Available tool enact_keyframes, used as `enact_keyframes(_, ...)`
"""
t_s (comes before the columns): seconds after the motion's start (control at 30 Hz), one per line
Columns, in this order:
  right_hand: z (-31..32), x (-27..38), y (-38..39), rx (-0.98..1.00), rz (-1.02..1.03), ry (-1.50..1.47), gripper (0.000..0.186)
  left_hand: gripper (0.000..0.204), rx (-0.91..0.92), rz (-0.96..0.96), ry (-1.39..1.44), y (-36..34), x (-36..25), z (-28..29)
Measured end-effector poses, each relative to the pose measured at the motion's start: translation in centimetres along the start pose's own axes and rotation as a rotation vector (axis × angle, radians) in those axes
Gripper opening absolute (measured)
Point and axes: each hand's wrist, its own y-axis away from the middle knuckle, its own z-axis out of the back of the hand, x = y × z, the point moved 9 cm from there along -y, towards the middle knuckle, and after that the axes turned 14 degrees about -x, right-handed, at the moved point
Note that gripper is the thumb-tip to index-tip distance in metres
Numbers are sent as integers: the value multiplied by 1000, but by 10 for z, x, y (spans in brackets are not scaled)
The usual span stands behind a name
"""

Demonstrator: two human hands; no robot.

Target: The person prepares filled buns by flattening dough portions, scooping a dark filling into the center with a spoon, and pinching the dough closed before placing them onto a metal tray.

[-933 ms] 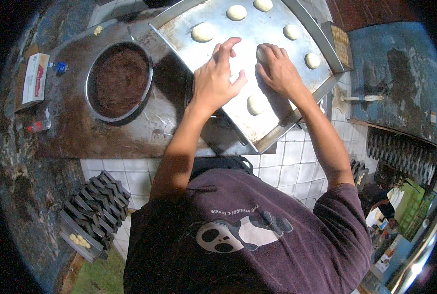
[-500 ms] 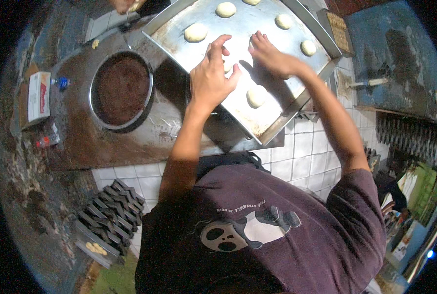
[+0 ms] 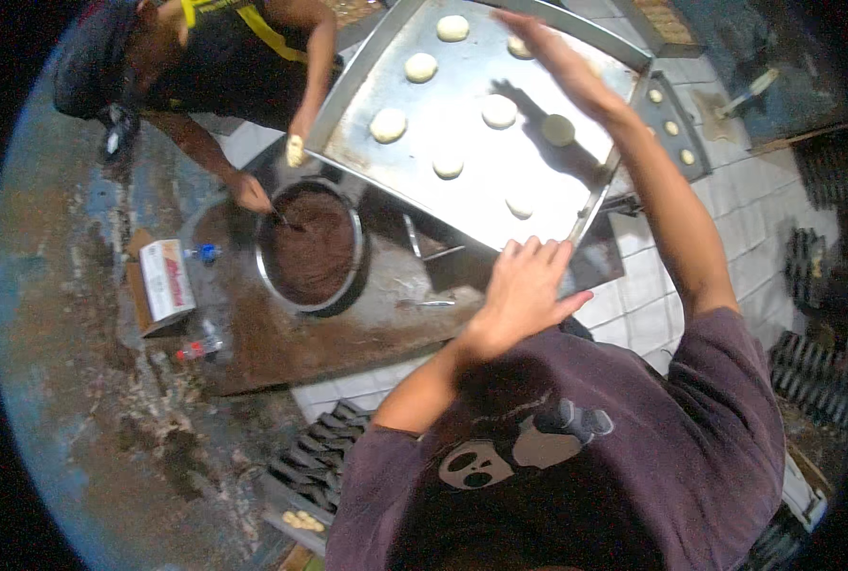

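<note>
left hand [image 3: 527,293] at tray's [image 3: 476,195] near edge | right hand [image 3: 571,71] above tray | both open, empty | dough balls [image 3: 388,126] apart

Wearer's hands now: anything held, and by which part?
Left hand: fingers at the near corner of the metal tray; can't tell if gripping. Right hand: blurred over the tray, no held item visible.

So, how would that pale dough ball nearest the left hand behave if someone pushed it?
The dough ball is probably soft, as its pale surface looks unbaked. Its rounded outline suggests it might roll. The tray beneath looks like bare metal, so sliding seems possible too.
</note>
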Motion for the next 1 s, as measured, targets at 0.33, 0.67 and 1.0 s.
enact_keyframes(0.33,171,13,137,-605,92,258,39,19,-191,-221,-114,-42,-22,78)
enact_keyframes(0.67,19,-72,115,468,-9,982,28,14,-399,61,97,-123,-7,191)
enact_keyframes(1.0,-97,-33,111,483,340,635,22,13,-347,39,153,-126,-1,179)
